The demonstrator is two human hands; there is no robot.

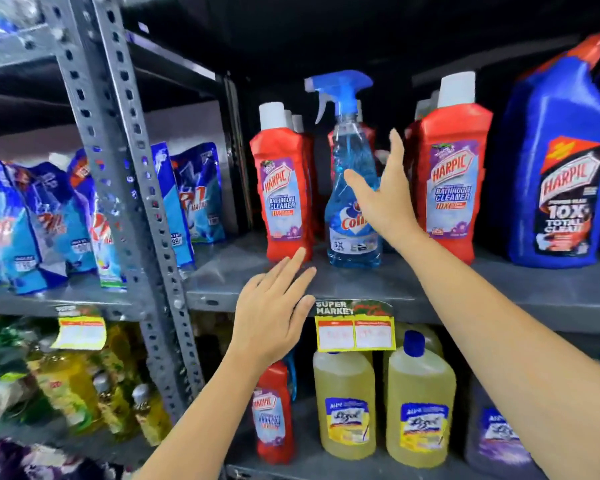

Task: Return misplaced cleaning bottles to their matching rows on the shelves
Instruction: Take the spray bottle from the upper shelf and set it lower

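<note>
A blue Colin spray bottle (352, 174) stands upright on the grey middle shelf (361, 285) between two rows of red Harpic bathroom cleaner bottles (283, 188) (452, 174). My right hand (381, 195) is spread open right in front of the spray bottle's right side, fingers apart, not closed on it. My left hand (274, 310) hovers open at the shelf's front edge, below the left red bottle. On the lower shelf one red Harpic bottle (274, 414) stands beside yellow Lizol bottles (345, 403).
A large blue Harpic toilet cleaner (561, 168) stands at the right. Blue detergent pouches (49, 216) fill the left bay behind a perforated steel upright (132, 174). A yellow price tag (354, 332) hangs from the shelf edge. Purple Lizol bottles (499, 431) sit at lower right.
</note>
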